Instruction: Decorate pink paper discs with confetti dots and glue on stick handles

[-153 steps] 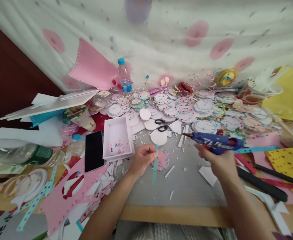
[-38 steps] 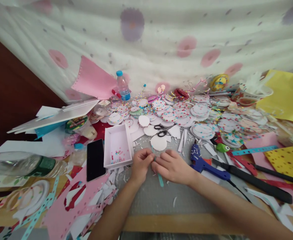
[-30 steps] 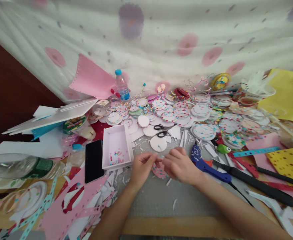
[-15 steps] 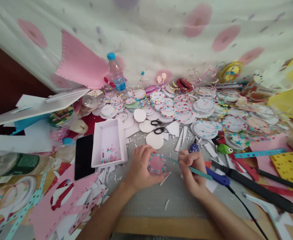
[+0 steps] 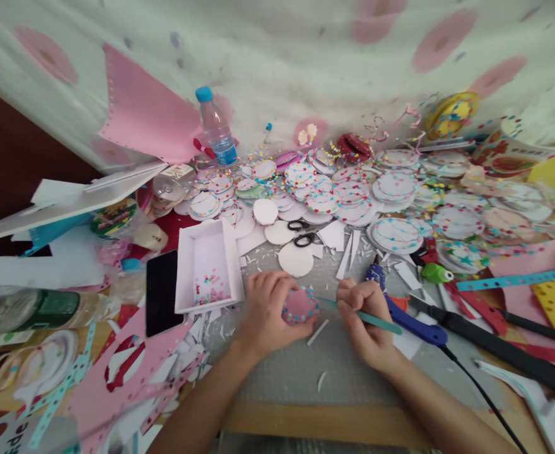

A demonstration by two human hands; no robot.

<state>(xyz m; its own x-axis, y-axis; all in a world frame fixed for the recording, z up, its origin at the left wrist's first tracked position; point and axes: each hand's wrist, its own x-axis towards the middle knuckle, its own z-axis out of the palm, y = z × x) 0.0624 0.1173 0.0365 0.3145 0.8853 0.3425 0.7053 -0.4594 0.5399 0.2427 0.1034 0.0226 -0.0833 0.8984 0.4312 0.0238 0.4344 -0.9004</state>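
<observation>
The left hand (image 5: 268, 315) held a pink disc (image 5: 300, 302) on the grey mat (image 5: 277, 384), fingers bent past its left side, thumb along the near edge. The right hand (image 5: 363, 321) pinched a slim, flat teal stick (image 5: 382, 323) like a pen, its thin end pointing at the disc; contact was unclear. Small blue dots ringed the round disc. Beyond it lay a smooth white paper circle (image 5: 295, 259); a blue plastic glue gun (image 5: 417, 323) rested right of the right hand.
</observation>
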